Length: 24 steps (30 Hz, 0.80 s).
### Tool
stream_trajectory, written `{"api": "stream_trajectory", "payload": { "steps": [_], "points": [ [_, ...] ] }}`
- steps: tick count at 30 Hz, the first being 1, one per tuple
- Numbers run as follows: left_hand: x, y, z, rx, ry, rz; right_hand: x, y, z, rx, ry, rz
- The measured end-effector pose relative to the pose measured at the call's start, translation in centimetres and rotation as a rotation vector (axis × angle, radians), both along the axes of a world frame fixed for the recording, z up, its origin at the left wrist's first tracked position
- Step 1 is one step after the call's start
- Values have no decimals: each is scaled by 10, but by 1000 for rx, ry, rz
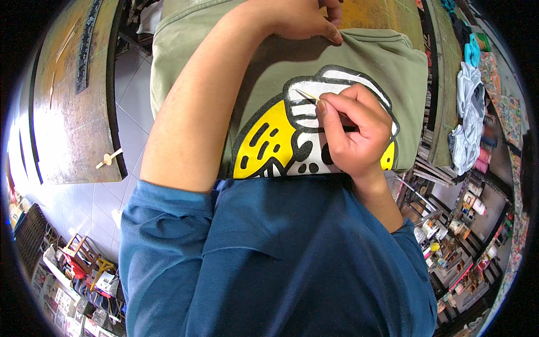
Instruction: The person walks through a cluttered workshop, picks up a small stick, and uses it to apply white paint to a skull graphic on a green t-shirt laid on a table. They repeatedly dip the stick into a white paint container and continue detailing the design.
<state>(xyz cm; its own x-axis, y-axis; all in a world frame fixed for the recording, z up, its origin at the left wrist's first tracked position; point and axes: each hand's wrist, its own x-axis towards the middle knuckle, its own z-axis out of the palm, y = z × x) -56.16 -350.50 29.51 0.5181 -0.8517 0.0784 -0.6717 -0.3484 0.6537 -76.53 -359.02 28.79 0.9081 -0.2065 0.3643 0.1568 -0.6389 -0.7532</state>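
Note:
An olive-green garment (264, 62), probably a shirt, lies spread in front of me. Its print (264, 137) is a cartoon figure in white, yellow and thick black outline. My right hand (359, 126) is closed in a pinch around a thin, pale pointed stick (306, 95), toothpick-like. The stick's tip points at the white upper part of the print; I cannot tell if it touches. At the far edge of the garment my left hand (306, 19) rests with thumb down on the cloth and fingers loosely bent, apart from the thumb. Some left fingers are hidden.
At left stands a worn board table (84, 129) with a dark ruler strip (90, 45), thin sticks and a small wooden piece (109, 158). Light cloths (467, 118) hang at right. Cluttered shelves with bottles and jars (443, 241) are lower right. A chair (81, 253) sits lower left.

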Motion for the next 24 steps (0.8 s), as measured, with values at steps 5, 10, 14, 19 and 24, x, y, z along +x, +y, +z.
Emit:
{"api": "stream_trajectory", "payload": {
  "steps": [5,10,14,19,24],
  "points": [
    [-1,1,6,9,38,-19,2,1,1,-33,4,-21],
    [-3,5,1,-59,1,-18,2,4,2,-27,27,-50],
    [-2,1,3,16,8,0,2,4,-1,-12,12,-52],
    [-1,1,6,6,37,-11,2,3,-2,-30,22,-46],
    [-1,2,4,-7,23,-11,2,5,-2,-8,20,-65]
  ]
}}
